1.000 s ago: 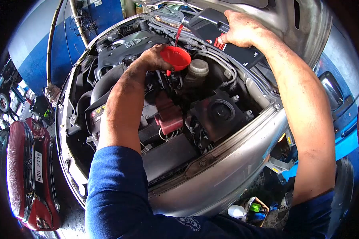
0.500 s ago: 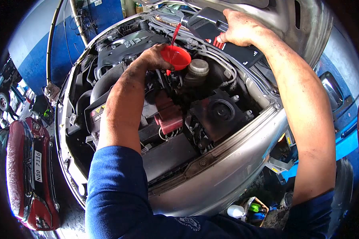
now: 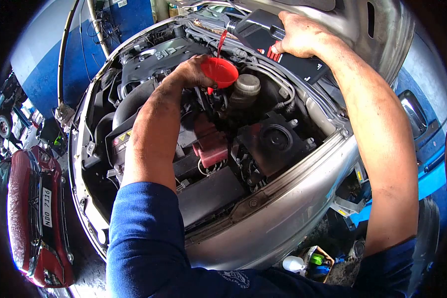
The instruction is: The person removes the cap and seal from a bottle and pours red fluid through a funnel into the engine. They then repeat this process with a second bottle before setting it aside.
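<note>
My left hand (image 3: 192, 72) is closed on the rim of a red funnel (image 3: 222, 73), whose lower end is hidden in the engine bay. A black fluid bottle (image 3: 256, 34) lies tilted on its side in my right hand (image 3: 300, 36), which grips it by the handle. Red fluid (image 3: 221, 43) runs in a thin stream from the bottle's mouth down into the funnel. Just right of the funnel stands a round metal-topped reservoir (image 3: 247, 84). The engine cover (image 3: 161, 53) is beyond my left hand.
The silver car's raised hood (image 3: 352, 25) is at the upper right. Nearer me are a red-capped fuse box (image 3: 212, 151) and the fender (image 3: 278, 213). A box of bottles (image 3: 319, 261) sits low on the floor. A red bumper (image 3: 22, 213) stands at left.
Almost nothing differs. The red stream still falls into the funnel, its upper part slightly further right; both hands keep nearly the same place.
</note>
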The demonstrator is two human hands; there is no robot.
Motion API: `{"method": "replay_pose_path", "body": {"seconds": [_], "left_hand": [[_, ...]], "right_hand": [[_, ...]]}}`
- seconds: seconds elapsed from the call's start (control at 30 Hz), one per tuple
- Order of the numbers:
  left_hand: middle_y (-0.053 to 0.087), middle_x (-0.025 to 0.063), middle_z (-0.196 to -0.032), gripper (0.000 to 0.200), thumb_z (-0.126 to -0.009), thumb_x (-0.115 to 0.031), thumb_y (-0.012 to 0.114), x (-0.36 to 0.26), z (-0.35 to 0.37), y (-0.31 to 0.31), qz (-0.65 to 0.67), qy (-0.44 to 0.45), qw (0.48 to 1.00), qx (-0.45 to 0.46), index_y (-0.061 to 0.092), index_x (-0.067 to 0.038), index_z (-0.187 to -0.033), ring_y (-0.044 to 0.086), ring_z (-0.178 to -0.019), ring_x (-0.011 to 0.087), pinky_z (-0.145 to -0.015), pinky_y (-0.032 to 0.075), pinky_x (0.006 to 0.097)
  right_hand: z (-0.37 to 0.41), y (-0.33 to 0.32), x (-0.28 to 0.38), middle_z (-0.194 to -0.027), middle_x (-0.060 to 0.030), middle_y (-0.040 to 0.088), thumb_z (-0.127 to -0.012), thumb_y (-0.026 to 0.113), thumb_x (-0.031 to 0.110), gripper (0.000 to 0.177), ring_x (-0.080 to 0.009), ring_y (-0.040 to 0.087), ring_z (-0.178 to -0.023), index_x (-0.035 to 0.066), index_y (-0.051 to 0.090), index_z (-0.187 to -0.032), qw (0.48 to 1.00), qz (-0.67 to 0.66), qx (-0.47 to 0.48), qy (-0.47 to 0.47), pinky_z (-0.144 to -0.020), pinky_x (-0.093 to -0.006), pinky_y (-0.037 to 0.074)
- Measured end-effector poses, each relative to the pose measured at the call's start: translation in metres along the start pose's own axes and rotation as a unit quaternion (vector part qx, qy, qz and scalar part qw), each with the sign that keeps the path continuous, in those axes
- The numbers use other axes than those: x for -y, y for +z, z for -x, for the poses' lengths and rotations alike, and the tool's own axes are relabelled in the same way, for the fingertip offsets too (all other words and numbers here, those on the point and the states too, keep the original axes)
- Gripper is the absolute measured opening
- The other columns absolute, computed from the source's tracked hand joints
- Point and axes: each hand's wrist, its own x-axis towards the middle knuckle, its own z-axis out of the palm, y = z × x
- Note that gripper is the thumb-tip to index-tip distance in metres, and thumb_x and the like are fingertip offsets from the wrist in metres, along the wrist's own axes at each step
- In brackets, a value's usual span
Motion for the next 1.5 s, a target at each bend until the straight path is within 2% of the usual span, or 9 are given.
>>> {"method": "replay_pose_path", "body": {"seconds": [0.23, 0.33, 0.4, 1.0, 1.5], "left_hand": [[0.056, 0.0190, -0.144, 0.123, -0.047, -0.043, 0.093, 0.000, 0.001, 0.000, -0.042, 0.008, 0.999, -0.025, 0.044, 0.000, -0.151, 0.054, -0.134, 0.0294, -0.114, 0.043, 0.0375], [0.056, 0.0187, -0.144, 0.122, -0.046, -0.043, 0.094, -0.003, 0.001, -0.003, -0.004, 0.002, 1.000, 0.016, 0.045, -0.001, -0.151, 0.054, -0.133, 0.0294, -0.114, 0.043, 0.0379], [0.057, 0.0184, -0.143, 0.121, -0.046, -0.042, 0.094, -0.005, 0.002, -0.002, -0.035, 0.002, 0.999, -0.006, 0.046, -0.002, -0.150, 0.055, -0.132, 0.0295, -0.112, 0.045, 0.0377], [0.057, 0.0194, -0.142, 0.118, -0.049, -0.038, 0.093, 0.003, -0.002, 0.004, -0.043, 0.015, 0.998, -0.034, 0.045, 0.002, -0.149, 0.056, -0.132, 0.0279, -0.113, 0.044, 0.0361], [0.058, 0.0185, -0.142, 0.118, -0.048, -0.035, 0.094, 0.005, -0.002, 0.003, -0.016, 0.014, 0.999, -0.026, 0.045, 0.002, -0.149, 0.056, -0.132, 0.0277, -0.112, 0.045, 0.0362]], "right_hand": [[-0.001, 0.000, 0.000, -0.125, -0.0225, 0.067, -0.080, 0.086, 0.038, 0.071, -0.0332, 0.065, -0.121, 0.000, 0.056, -0.131, 1.000, -0.005, 0.006, -0.003, -0.104, -0.0450, 0.050], [0.000, -0.003, 0.001, -0.125, -0.0225, 0.068, -0.080, 0.086, 0.038, 0.070, -0.0333, 0.065, -0.120, 0.000, 0.057, -0.131, 1.000, -0.002, 0.011, -0.003, -0.104, -0.0448, 0.050], [0.000, -0.002, 0.000, -0.124, -0.0225, 0.068, -0.080, 0.086, 0.038, 0.070, -0.0333, 0.065, -0.120, 0.000, 0.057, -0.131, 1.000, 0.000, 0.015, -0.004, -0.104, -0.0447, 0.050], [-0.003, -0.001, -0.002, -0.125, -0.0232, 0.067, -0.080, 0.087, 0.037, 0.069, -0.0335, 0.064, -0.122, -0.002, 0.057, -0.129, 1.000, -0.005, 0.002, -0.014, -0.106, -0.0438, 0.050], [-0.001, -0.004, 0.000, -0.124, -0.0222, 0.067, -0.080, 0.087, 0.035, 0.066, -0.0332, 0.064, -0.121, -0.001, 0.058, -0.128, 1.000, -0.003, 0.000, -0.017, -0.105, -0.0437, 0.049]]}}
